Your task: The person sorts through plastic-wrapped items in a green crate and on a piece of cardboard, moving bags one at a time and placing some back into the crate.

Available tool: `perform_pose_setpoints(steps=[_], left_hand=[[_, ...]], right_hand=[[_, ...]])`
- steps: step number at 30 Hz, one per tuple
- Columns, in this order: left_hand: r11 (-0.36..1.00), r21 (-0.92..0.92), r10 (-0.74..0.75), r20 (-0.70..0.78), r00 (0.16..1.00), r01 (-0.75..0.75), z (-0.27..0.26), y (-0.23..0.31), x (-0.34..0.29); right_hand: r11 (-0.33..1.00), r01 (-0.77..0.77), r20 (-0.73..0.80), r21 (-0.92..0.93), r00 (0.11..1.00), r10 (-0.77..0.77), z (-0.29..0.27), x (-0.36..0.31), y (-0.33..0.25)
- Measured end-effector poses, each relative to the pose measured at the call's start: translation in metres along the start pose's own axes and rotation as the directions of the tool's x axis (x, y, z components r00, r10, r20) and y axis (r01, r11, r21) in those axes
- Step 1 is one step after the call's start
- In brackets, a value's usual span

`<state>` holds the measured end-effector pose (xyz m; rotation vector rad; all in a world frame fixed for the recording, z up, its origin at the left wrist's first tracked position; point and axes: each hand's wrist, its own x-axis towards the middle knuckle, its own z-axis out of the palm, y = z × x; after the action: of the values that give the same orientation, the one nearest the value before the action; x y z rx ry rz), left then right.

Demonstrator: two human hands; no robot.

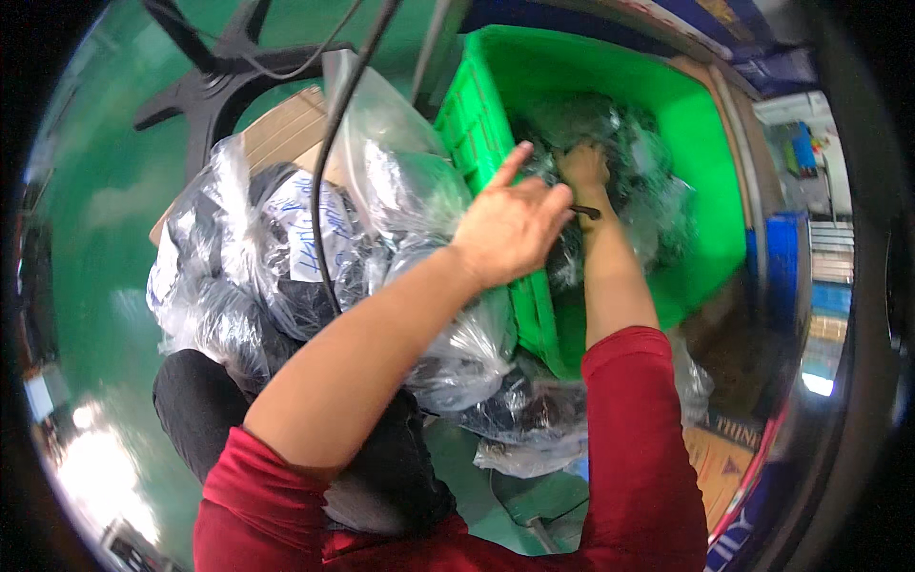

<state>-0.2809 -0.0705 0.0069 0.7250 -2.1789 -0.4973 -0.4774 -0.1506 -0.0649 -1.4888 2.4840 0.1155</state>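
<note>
My right hand [583, 164] reaches down into a green plastic crate [620, 59], its fingers bent among clear plastic bags [672, 214] with dark contents. What those fingertips grip is hidden. Over the crate's left wall hovers my left hand [515, 224], one finger sticking out and the rest curled. A small thin black piece [585, 211] pokes out beside its thumb, overlapping my right wrist from this angle; it looks pinched in the left hand.
Several stuffed clear bags [238, 315] are heaped left of the crate, one with a handwritten white label [303, 229]. Behind them lie cardboard [286, 129] and a black stand base [224, 81]. A dark cable [329, 162] hangs across the view. Cartons [724, 462] stand at right.
</note>
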Motion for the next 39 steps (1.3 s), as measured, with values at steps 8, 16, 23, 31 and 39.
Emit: perform_pose_setpoints(steps=[8,16,23,31,39], left_hand=[[0.993,-0.11,0.046,-0.034,0.998,-0.05,0.003,-0.005,0.005],[0.992,-0.118,0.042,-0.036,0.998,-0.046,0.003,-0.007,0.01],[0.996,-0.074,0.039,0.005,0.999,-0.038,0.0,-0.01,0.009],[0.993,-0.115,0.018,-0.012,1.0,-0.02,0.002,-0.009,0.006],[0.994,-0.104,0.014,-0.027,1.0,-0.017,0.004,-0.012,0.0]], right_hand=[[0.979,-0.064,-0.391,-0.195,0.92,-0.018,0.057,0.057,0.019],[0.961,-0.079,-0.338,0.265,0.926,0.17,0.013,0.065,0.059],[0.79,-0.074,-0.264,0.609,0.92,0.289,-0.016,0.03,0.049],[0.071,0.061,-0.051,0.996,0.989,-0.142,-0.027,0.033,0.046],[0.899,0.181,-0.372,-0.4,0.864,-0.34,0.037,0.042,0.007]])
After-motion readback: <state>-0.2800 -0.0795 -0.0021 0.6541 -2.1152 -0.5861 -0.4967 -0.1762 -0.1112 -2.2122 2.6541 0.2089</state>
